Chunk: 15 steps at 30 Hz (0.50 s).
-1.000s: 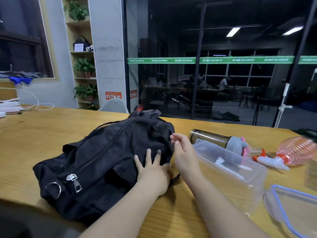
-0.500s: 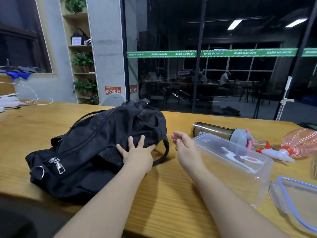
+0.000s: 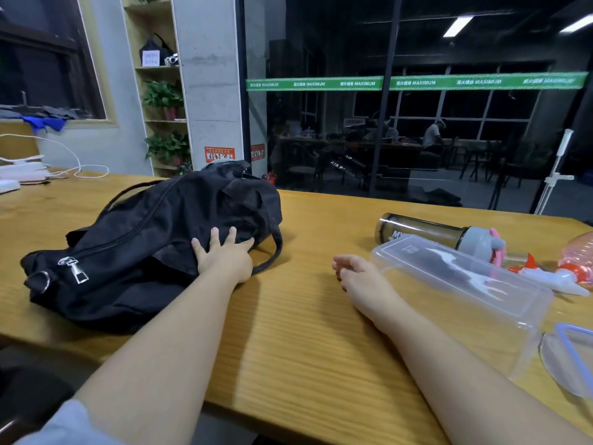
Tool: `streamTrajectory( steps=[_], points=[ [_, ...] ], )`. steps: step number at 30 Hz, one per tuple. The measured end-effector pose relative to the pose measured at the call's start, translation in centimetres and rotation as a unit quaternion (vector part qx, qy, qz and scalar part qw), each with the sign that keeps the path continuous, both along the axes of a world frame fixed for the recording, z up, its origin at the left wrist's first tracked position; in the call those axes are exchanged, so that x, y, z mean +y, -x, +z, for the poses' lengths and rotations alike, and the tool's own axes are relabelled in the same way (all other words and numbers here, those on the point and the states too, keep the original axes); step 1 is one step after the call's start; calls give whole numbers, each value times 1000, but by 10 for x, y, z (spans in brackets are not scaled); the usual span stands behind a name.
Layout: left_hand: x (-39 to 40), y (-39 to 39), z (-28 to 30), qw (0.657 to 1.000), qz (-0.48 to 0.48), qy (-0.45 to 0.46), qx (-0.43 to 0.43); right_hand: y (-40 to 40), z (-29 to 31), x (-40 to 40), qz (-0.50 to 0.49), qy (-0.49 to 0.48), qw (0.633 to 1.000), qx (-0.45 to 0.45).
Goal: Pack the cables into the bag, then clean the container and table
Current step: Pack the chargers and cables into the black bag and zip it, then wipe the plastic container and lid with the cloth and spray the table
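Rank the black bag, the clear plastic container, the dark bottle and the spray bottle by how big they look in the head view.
1. black bag
2. clear plastic container
3. dark bottle
The spray bottle is cut off by the frame's right edge, so its place is unsure.

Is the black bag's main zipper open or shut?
Shut: the black bag shows its zipper line closed, pull at the near end.

A light wooden tabletop (image 3: 298, 322) fills the foreground, its far edge running along a dark glass wall (image 3: 417, 130) that carries a green banner strip (image 3: 417, 81) and shows ceiling lights (image 3: 459, 25), tables and chairs beyond. Past the far left corner stand a grey concrete pillar (image 3: 211, 91) and a wooden shelf (image 3: 160, 91) with potted plants (image 3: 163, 97). A dark framed window (image 3: 45, 59) sits in the left wall.
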<state>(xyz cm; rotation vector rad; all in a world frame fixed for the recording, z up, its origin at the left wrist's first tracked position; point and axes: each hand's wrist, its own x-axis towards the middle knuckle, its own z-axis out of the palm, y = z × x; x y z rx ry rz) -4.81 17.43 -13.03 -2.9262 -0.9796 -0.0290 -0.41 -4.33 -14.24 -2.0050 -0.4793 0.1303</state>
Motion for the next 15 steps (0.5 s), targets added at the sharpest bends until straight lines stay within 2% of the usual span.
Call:
streamTrajectory(
  steps=[15],
  points=[
    [96, 2, -4, 997, 76, -12, -4, -2, -3, 1, -7, 10, 1000, 7]
  ],
)
